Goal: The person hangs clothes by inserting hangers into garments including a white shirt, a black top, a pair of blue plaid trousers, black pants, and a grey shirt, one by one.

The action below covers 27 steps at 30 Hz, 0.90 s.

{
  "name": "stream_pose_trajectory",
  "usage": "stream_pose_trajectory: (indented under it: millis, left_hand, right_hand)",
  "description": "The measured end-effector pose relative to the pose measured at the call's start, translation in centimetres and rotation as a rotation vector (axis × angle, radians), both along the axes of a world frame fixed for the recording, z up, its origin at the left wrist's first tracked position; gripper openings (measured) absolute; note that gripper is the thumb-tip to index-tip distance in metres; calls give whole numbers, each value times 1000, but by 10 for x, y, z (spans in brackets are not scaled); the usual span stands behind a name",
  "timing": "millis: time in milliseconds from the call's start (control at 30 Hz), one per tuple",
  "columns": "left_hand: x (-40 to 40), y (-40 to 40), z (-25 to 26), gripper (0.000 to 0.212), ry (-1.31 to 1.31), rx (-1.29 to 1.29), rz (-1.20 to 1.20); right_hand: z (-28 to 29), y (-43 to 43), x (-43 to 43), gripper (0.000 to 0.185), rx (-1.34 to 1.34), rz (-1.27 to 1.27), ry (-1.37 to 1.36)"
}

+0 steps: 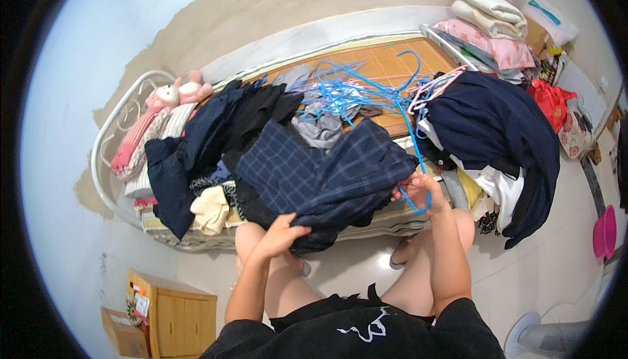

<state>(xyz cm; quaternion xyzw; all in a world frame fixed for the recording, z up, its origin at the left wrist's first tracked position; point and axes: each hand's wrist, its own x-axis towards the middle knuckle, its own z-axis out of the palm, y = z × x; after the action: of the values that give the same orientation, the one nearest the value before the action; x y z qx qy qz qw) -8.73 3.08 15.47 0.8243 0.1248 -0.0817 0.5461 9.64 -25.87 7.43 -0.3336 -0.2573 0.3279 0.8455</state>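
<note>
A dark blue checked garment (319,172) lies across the bed's front edge, above my knees. My left hand (282,236) grips its lower edge. In my right hand (422,193) is the lower corner of a blue clothes hanger (411,128), beside the garment's right end; the fingers also touch the cloth there. The hanger stands tilted, its hook pointing up and away from me, and part of it is hidden behind the garment. Beyond it lies a tangle of blue, purple and pink hangers (343,89) with grey cloth (319,128).
Dark clothes (196,133) are heaped on the bed's left, near plush toys (167,95). Navy clothes (490,118) with hangers lie piled on the right, partly over the bed's edge. Folded bedding (490,15) is stacked behind. A wooden cabinet (184,322) stands at lower left.
</note>
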Motion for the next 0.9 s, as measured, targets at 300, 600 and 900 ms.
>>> stream_pose_trajectory:
  millis: [300, 600, 900]
  left_hand:
    - [-108, -2, 39, 46, -99, -618, -436]
    - [-87, -8, 14, 37, -265, -337, -312]
    - [-81, -103, -47, 26, -768, 270, -213]
  right_hand:
    - [28, -1, -29, 46, -169, 6, -87]
    - [117, -30, -97, 63, -123, 1, -172]
    - [78, -14, -161, 63, -338, 170, -210]
